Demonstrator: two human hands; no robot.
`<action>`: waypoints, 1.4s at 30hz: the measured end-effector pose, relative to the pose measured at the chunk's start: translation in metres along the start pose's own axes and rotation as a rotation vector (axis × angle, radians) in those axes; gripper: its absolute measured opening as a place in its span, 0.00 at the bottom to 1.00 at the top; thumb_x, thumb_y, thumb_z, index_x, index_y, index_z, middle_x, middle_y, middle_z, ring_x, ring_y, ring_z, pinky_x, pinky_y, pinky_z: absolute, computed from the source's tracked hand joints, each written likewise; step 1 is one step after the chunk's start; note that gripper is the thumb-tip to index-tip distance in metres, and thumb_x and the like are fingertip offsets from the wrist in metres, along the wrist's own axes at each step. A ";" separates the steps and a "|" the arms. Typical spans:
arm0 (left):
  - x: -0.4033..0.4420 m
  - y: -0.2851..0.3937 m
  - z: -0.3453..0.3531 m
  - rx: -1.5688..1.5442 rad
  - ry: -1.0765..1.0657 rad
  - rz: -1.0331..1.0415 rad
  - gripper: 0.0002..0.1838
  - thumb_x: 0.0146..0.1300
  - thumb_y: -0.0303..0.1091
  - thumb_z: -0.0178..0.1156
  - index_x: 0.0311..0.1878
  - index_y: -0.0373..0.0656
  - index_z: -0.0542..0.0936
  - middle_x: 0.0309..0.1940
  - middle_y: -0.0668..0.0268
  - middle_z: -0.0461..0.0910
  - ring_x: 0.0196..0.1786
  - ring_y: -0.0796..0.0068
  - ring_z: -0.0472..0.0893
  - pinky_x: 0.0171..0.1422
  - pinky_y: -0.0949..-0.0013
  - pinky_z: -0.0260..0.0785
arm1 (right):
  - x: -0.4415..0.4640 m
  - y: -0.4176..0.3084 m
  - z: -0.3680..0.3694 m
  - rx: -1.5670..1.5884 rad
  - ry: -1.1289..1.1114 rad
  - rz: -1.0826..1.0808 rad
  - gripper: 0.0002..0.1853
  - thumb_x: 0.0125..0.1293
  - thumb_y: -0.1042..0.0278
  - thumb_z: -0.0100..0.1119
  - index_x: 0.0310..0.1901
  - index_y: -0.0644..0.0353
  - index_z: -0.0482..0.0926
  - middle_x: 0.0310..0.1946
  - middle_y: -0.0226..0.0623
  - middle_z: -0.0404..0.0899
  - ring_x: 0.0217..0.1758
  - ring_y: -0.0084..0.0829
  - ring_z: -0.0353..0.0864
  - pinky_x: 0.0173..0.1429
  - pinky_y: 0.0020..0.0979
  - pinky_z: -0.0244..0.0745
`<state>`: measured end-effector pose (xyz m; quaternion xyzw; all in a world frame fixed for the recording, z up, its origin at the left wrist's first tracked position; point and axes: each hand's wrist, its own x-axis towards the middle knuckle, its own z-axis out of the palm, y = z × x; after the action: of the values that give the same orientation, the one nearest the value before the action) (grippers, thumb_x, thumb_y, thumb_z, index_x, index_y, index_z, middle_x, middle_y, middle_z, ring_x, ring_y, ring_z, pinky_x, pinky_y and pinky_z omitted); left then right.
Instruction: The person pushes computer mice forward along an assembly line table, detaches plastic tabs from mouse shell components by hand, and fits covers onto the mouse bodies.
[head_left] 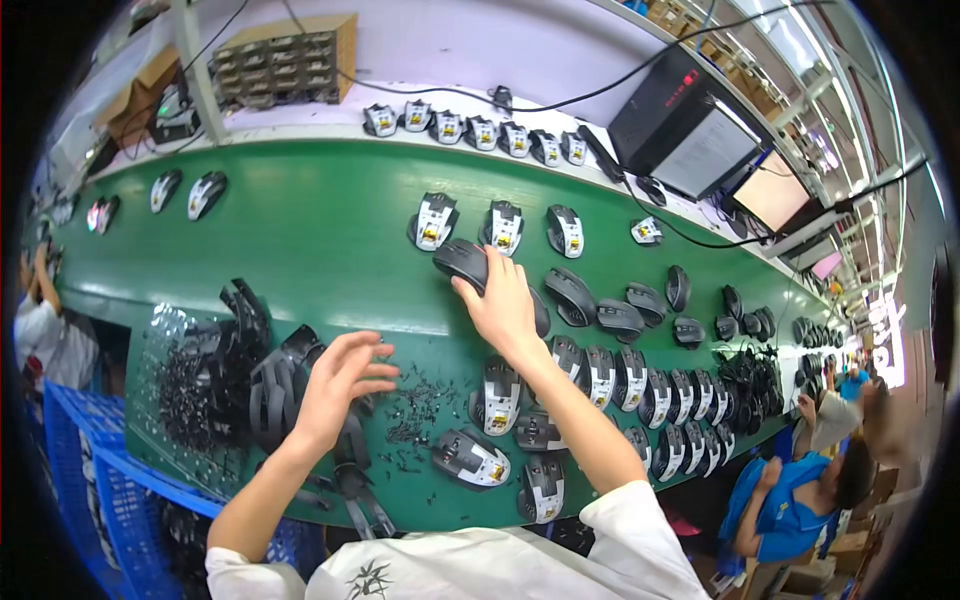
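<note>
R hand (pixel 505 305) holds dk mouse (pixel 461 259) by one end, prob. so most stays visible, w/ L hand (pixel 340 380) spread & empty below-left, nr loose blk bits (pixel 410 425).

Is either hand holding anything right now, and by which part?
The right hand holds a dark computer mouse by the end nearer the palm; the exact contact is partly hidden. The left hand holds nothing.

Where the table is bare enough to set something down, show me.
Widest: the green table between the back-left mice and the mouse in the right hand, behind the black parts. Smaller: the gap left of the lone white shell. Crowded: front right, under mouse rows, and beside the left hand, among black bits.
</note>
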<state>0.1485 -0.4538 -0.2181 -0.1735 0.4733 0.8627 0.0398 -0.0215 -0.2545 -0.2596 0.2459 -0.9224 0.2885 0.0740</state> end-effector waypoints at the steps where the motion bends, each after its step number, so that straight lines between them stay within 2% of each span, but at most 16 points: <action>1: 0.001 -0.003 -0.004 0.093 -0.025 0.054 0.17 0.79 0.33 0.56 0.65 0.34 0.74 0.53 0.52 0.81 0.48 0.62 0.85 0.58 0.62 0.81 | 0.009 0.011 0.010 -0.119 -0.003 0.038 0.32 0.66 0.50 0.68 0.61 0.70 0.75 0.56 0.53 0.81 0.58 0.50 0.80 0.63 0.41 0.76; 3: 0.004 -0.007 -0.007 0.280 -0.065 0.163 0.16 0.79 0.31 0.55 0.64 0.35 0.74 0.53 0.52 0.82 0.47 0.62 0.85 0.57 0.64 0.81 | 0.024 0.022 0.016 -0.346 -0.019 0.118 0.32 0.68 0.44 0.65 0.55 0.71 0.78 0.51 0.53 0.83 0.54 0.50 0.81 0.59 0.42 0.77; 8: 0.015 -0.012 -0.005 0.354 -0.027 0.177 0.16 0.76 0.29 0.57 0.63 0.36 0.75 0.54 0.54 0.81 0.50 0.61 0.84 0.57 0.63 0.79 | 0.033 0.041 0.002 -0.320 -0.112 0.038 0.33 0.69 0.37 0.60 0.41 0.71 0.82 0.42 0.54 0.84 0.46 0.50 0.81 0.53 0.44 0.78; 10: 0.029 -0.005 0.006 0.513 -0.029 0.217 0.17 0.75 0.29 0.58 0.63 0.36 0.75 0.54 0.54 0.81 0.51 0.61 0.84 0.58 0.63 0.78 | 0.057 0.069 -0.041 -0.168 -0.135 0.244 0.33 0.71 0.37 0.58 0.36 0.70 0.85 0.40 0.57 0.83 0.43 0.52 0.81 0.49 0.48 0.79; 12: 0.043 0.004 0.022 0.800 -0.030 0.291 0.19 0.73 0.29 0.59 0.64 0.36 0.75 0.55 0.54 0.80 0.53 0.60 0.83 0.60 0.62 0.77 | 0.079 0.137 -0.069 -0.291 0.062 0.352 0.31 0.71 0.39 0.58 0.40 0.69 0.85 0.40 0.57 0.83 0.45 0.53 0.81 0.52 0.47 0.79; 13: 0.052 0.008 0.033 0.942 -0.027 0.328 0.20 0.72 0.29 0.60 0.65 0.36 0.75 0.55 0.54 0.80 0.54 0.59 0.83 0.61 0.62 0.77 | 0.092 0.204 -0.063 -0.469 0.270 0.363 0.35 0.67 0.37 0.59 0.48 0.72 0.83 0.46 0.60 0.82 0.52 0.55 0.81 0.54 0.48 0.80; 15: 0.088 0.024 0.071 1.291 -0.118 0.621 0.23 0.69 0.28 0.61 0.67 0.37 0.74 0.60 0.53 0.78 0.60 0.56 0.80 0.65 0.60 0.74 | 0.112 0.274 -0.097 -0.495 0.317 0.597 0.39 0.68 0.35 0.58 0.60 0.71 0.77 0.58 0.62 0.74 0.62 0.58 0.74 0.62 0.55 0.74; 18: 0.176 0.007 0.121 1.646 -0.161 0.764 0.33 0.73 0.50 0.60 0.78 0.50 0.68 0.74 0.47 0.66 0.76 0.44 0.67 0.78 0.32 0.56 | 0.133 0.365 -0.117 -0.632 0.433 0.866 0.37 0.69 0.36 0.57 0.71 0.54 0.73 0.67 0.62 0.66 0.68 0.64 0.69 0.65 0.65 0.70; 21: 0.264 -0.030 0.171 1.903 -0.239 0.732 0.40 0.73 0.73 0.45 0.83 0.70 0.58 0.82 0.48 0.52 0.84 0.40 0.52 0.72 0.05 0.35 | 0.142 0.421 -0.136 -0.427 0.342 0.867 0.36 0.69 0.37 0.57 0.72 0.50 0.72 0.71 0.63 0.63 0.72 0.66 0.65 0.66 0.68 0.68; 23: 0.302 -0.053 0.192 1.925 -0.386 0.813 0.39 0.75 0.72 0.43 0.84 0.69 0.56 0.83 0.50 0.54 0.83 0.35 0.53 0.70 0.03 0.30 | 0.149 0.437 -0.129 -0.232 0.228 0.860 0.35 0.69 0.37 0.57 0.73 0.45 0.72 0.74 0.63 0.60 0.76 0.67 0.60 0.68 0.71 0.66; 25: 0.340 -0.078 0.195 1.890 -0.456 0.963 0.38 0.75 0.71 0.40 0.84 0.69 0.57 0.82 0.54 0.59 0.81 0.34 0.58 0.69 0.01 0.27 | 0.146 0.438 -0.111 -0.199 0.169 0.745 0.35 0.70 0.38 0.57 0.74 0.45 0.72 0.75 0.63 0.59 0.77 0.67 0.60 0.68 0.72 0.66; 28: 0.369 -0.080 0.190 1.964 -0.442 0.938 0.36 0.76 0.70 0.39 0.83 0.71 0.59 0.78 0.54 0.65 0.77 0.37 0.65 0.68 0.01 0.27 | 0.124 0.434 -0.102 -0.118 0.059 0.407 0.35 0.70 0.39 0.56 0.75 0.43 0.71 0.78 0.62 0.56 0.77 0.66 0.60 0.68 0.76 0.64; 34: 0.365 -0.051 0.141 2.013 -0.427 0.895 0.36 0.74 0.71 0.41 0.82 0.73 0.61 0.74 0.54 0.69 0.72 0.40 0.71 0.67 0.00 0.30 | 0.106 0.246 -0.089 -0.411 -0.166 0.434 0.40 0.70 0.34 0.54 0.80 0.39 0.62 0.73 0.60 0.65 0.72 0.61 0.68 0.69 0.65 0.69; 38: 0.336 -0.013 0.102 2.134 -0.056 0.533 0.37 0.71 0.73 0.46 0.80 0.73 0.63 0.71 0.55 0.71 0.69 0.43 0.73 0.68 0.04 0.40 | 0.140 0.195 -0.070 0.064 -0.277 0.339 0.44 0.69 0.30 0.53 0.83 0.37 0.57 0.74 0.60 0.64 0.76 0.58 0.64 0.71 0.64 0.67; 41: 0.323 0.008 0.049 2.021 0.027 0.437 0.39 0.70 0.73 0.48 0.80 0.72 0.63 0.72 0.55 0.71 0.69 0.44 0.73 0.69 0.07 0.43 | 0.161 0.193 -0.032 -0.050 -0.267 0.314 0.44 0.70 0.30 0.52 0.82 0.37 0.57 0.74 0.59 0.65 0.75 0.56 0.66 0.71 0.64 0.66; 42: 0.323 0.013 0.031 1.957 0.047 0.405 0.39 0.69 0.74 0.49 0.80 0.71 0.64 0.72 0.55 0.71 0.69 0.44 0.73 0.69 0.08 0.45 | 0.164 0.199 -0.020 -0.082 -0.152 0.280 0.42 0.70 0.32 0.54 0.81 0.40 0.60 0.68 0.58 0.70 0.68 0.55 0.73 0.69 0.57 0.70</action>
<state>-0.1647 -0.4664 -0.3013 0.0026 0.9968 0.0799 0.0078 -0.2629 -0.1681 -0.2963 0.1327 -0.9617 0.2385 -0.0268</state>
